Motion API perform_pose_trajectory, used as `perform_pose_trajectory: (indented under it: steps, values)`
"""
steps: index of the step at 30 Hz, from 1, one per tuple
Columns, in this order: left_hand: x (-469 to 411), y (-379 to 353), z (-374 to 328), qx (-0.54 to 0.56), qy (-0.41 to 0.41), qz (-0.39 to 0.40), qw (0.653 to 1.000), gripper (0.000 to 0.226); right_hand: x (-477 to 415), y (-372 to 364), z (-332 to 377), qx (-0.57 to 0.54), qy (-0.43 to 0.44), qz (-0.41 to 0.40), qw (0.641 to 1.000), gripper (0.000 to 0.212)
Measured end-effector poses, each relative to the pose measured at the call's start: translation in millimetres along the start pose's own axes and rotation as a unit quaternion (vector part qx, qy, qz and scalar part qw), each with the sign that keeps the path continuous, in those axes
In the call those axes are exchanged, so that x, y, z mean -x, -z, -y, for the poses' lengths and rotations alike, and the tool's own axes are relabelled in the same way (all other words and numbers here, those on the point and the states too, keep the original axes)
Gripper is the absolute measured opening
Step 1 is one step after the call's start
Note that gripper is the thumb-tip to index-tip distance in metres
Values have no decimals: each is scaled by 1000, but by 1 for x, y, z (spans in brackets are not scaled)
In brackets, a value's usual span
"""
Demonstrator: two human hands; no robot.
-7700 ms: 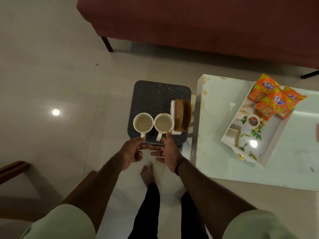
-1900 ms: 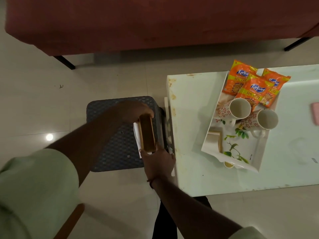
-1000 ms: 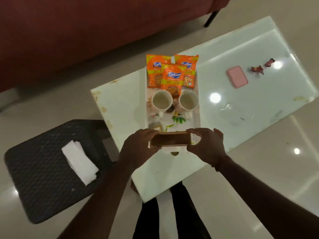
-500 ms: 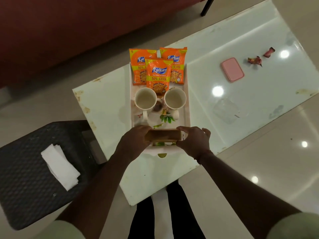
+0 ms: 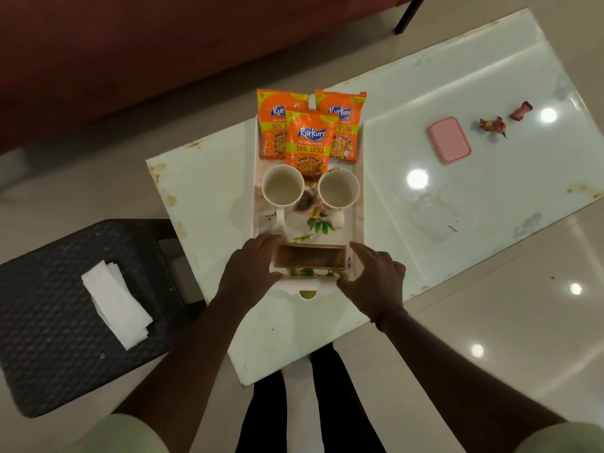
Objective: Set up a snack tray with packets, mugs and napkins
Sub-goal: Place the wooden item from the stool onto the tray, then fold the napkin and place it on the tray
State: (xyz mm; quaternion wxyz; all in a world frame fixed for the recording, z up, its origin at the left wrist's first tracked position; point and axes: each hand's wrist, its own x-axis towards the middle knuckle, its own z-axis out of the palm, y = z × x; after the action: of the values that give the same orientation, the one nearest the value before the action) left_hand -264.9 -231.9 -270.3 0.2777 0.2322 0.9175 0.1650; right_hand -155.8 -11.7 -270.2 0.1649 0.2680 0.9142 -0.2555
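Note:
A white floral tray (image 5: 359,207) lies on the white table (image 5: 202,191). Three orange snack packets (image 5: 310,142) overlap at its far end. Two empty white mugs (image 5: 282,185) (image 5: 339,188) stand side by side in the middle. An empty wooden napkin holder (image 5: 310,256) sits upright at the tray's near end. My left hand (image 5: 251,273) wraps the holder's left end. My right hand (image 5: 374,279) hovers just off its right end, fingers spread. A stack of white napkins (image 5: 114,305) lies on the black stool (image 5: 49,354) to the left.
On the table to the right are a pink box (image 5: 450,139), two crumpled red wrappers (image 5: 492,125) and a clear plastic piece (image 5: 431,219). A dark red sofa (image 5: 130,44) runs along the far side. My legs stand at the table's near corner.
The napkin holder went from the stool, leaving the napkins behind, to the tray's near end. It now rests on the tray and my right hand has come off it.

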Motion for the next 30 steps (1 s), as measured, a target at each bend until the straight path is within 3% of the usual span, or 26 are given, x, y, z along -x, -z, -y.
perform_pose_trajectory:
  steps: [5, 10, 15, 19, 24, 30]
  values:
    - [34, 15, 13, 31, -17, -94, 995, 57, 47, -8, 23, -35, 37, -131, 990, 78]
    - [72, 42, 52, 35, -20, -171, 984, 51, 69, -37, 79, -71, 116, -162, 977, 88]
    - [111, 78, 126, 23, 62, -188, 980, 51, 86, -72, 151, -84, 178, -102, 975, 95]
    - [141, 95, 185, 36, 186, -178, 966, 54, 103, -107, 211, -84, 230, -50, 968, 99]
    - [151, 87, 232, 150, 323, -170, 919, 55, 118, -151, 255, -73, 224, 27, 971, 98]
    - [138, 67, 246, 246, 378, -174, 875, 44, 122, -191, 274, -38, 234, 83, 968, 81]
